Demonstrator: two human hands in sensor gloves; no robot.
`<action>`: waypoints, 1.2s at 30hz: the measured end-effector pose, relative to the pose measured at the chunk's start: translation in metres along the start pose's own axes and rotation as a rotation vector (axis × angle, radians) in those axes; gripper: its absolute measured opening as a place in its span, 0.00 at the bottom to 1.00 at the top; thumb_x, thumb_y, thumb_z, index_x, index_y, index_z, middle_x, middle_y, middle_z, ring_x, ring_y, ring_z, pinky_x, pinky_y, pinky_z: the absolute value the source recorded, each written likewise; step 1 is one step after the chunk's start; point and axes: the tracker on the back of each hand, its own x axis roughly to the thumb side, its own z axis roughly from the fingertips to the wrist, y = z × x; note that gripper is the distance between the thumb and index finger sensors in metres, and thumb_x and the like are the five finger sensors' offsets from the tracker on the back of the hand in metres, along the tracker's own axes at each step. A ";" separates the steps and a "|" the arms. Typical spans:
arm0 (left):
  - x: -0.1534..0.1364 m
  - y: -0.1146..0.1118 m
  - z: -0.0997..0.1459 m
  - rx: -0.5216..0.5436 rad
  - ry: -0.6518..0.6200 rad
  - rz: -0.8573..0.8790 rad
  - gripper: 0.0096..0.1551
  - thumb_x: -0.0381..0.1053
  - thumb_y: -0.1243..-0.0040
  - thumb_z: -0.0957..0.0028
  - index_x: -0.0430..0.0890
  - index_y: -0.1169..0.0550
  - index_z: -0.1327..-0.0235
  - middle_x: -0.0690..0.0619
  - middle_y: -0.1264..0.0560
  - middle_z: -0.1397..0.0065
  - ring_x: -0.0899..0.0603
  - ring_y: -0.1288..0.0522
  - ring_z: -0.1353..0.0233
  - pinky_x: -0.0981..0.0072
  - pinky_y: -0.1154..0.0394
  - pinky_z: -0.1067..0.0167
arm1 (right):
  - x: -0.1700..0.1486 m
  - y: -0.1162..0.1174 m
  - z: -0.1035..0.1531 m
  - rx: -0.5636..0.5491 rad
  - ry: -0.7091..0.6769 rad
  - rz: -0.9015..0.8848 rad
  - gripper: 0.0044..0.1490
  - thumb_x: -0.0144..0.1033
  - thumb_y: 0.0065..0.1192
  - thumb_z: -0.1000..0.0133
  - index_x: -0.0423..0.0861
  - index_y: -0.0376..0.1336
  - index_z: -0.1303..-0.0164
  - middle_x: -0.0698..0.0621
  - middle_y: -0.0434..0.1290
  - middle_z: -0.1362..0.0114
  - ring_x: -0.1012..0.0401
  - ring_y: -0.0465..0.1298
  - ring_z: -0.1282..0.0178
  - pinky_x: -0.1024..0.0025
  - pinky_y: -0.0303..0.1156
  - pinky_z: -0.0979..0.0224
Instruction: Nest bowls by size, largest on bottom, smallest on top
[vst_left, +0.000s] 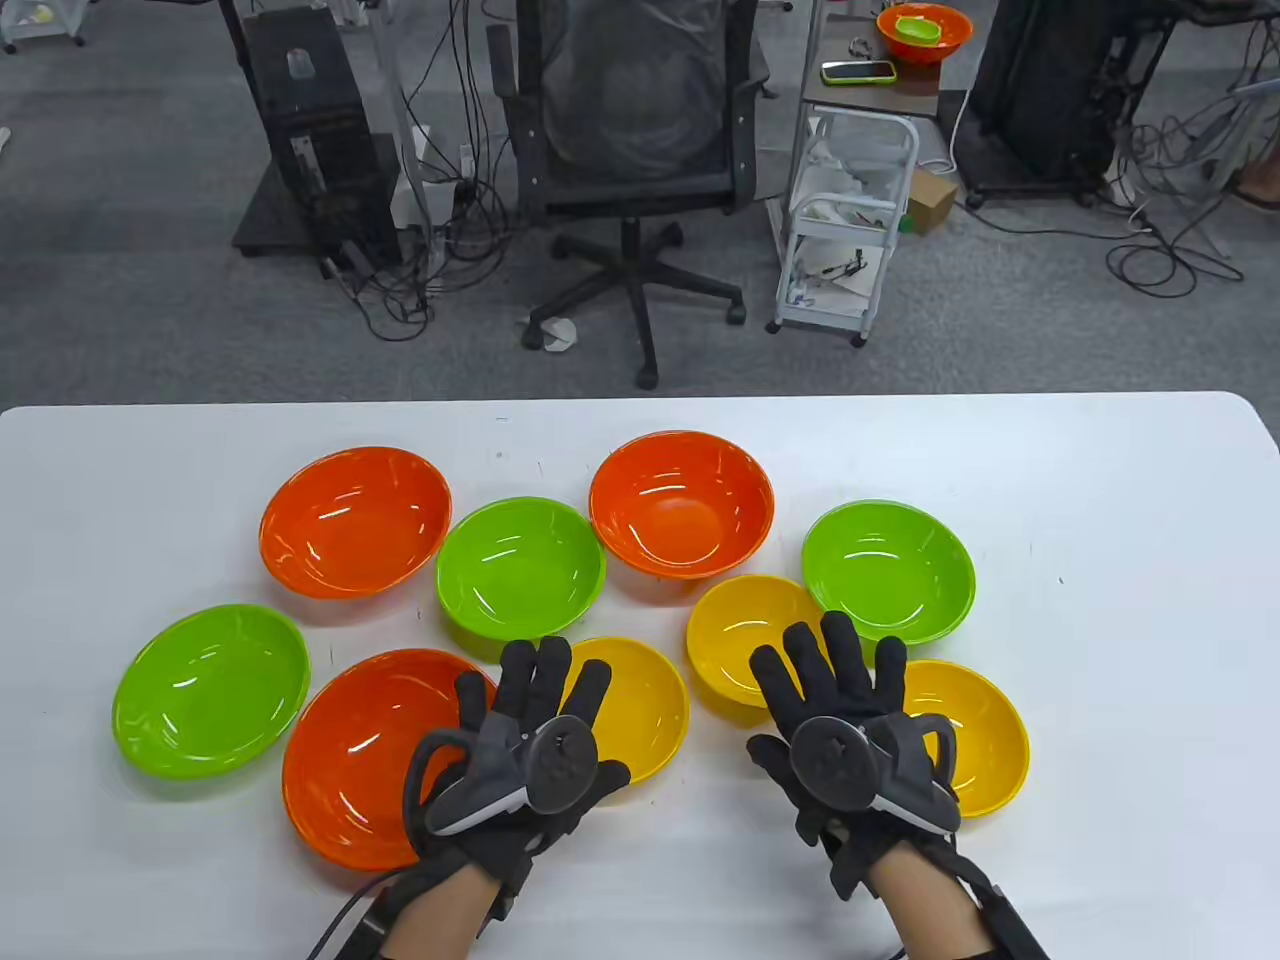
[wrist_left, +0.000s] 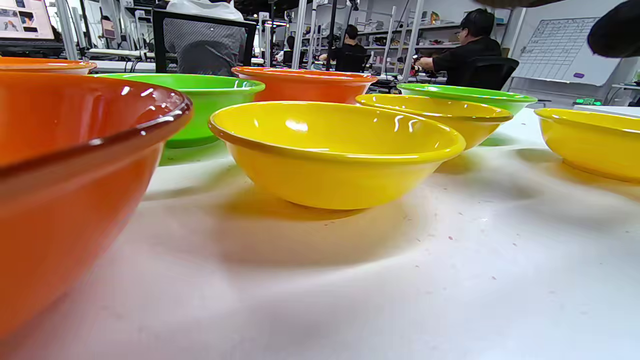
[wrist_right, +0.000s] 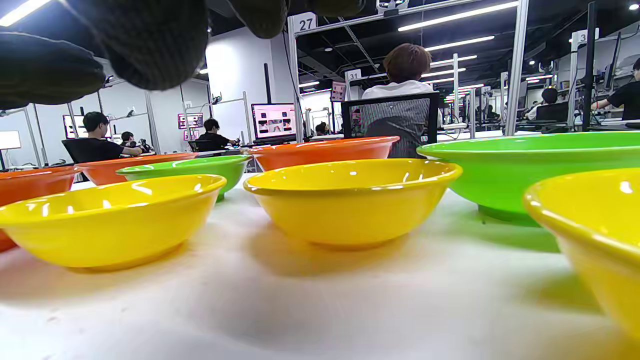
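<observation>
While unstacked, nine bowls (vst_left: 520, 580) apart

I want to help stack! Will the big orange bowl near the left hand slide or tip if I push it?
The big orange bowl looks glossy, so it probably slides easily on the smooth white table. Wide and low, it's unlikely to tip.

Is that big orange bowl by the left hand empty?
Empty: the big orange bowl shows only its glossy inside in the table view, though the left hand covers one edge.
</observation>
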 end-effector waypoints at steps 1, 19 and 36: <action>0.000 0.000 0.000 0.000 0.002 0.000 0.54 0.73 0.58 0.47 0.54 0.60 0.15 0.39 0.67 0.12 0.26 0.66 0.14 0.19 0.62 0.28 | 0.000 0.000 0.000 0.001 0.000 0.001 0.49 0.51 0.62 0.46 0.50 0.47 0.18 0.41 0.43 0.13 0.39 0.30 0.16 0.28 0.25 0.28; -0.029 0.016 0.006 0.075 0.083 0.064 0.53 0.73 0.56 0.47 0.54 0.57 0.14 0.39 0.64 0.12 0.26 0.63 0.14 0.19 0.60 0.28 | -0.004 -0.005 0.000 -0.001 0.024 -0.022 0.49 0.51 0.62 0.46 0.50 0.47 0.17 0.41 0.43 0.13 0.39 0.31 0.16 0.27 0.25 0.28; -0.153 0.023 0.035 -0.029 0.451 0.135 0.50 0.70 0.53 0.45 0.54 0.55 0.14 0.39 0.61 0.12 0.27 0.60 0.14 0.19 0.58 0.28 | -0.027 -0.001 -0.002 0.031 0.120 -0.076 0.48 0.50 0.62 0.45 0.49 0.48 0.18 0.40 0.45 0.13 0.39 0.31 0.16 0.28 0.24 0.28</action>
